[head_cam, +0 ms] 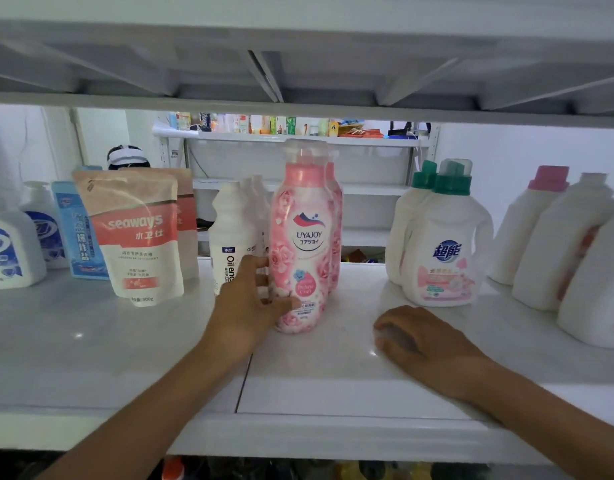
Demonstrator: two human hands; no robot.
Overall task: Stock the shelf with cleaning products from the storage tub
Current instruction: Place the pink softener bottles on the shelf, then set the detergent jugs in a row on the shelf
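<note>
A pink rose-patterned UYAJOY bottle stands upright at the middle of the white shelf, with a second identical bottle right behind it. My left hand holds the front bottle low on its left side, thumb across the front and fingertips at its edge. My right hand rests palm down on the shelf to the right of the bottle, holding nothing. No storage tub is in view.
Left of the pink bottles stand white Oil bottles, seaways pouches, a blue pouch and blue-labelled jugs. To the right are green-capped jugs and pink-capped white jugs. The upper shelf's underside hangs low overhead.
</note>
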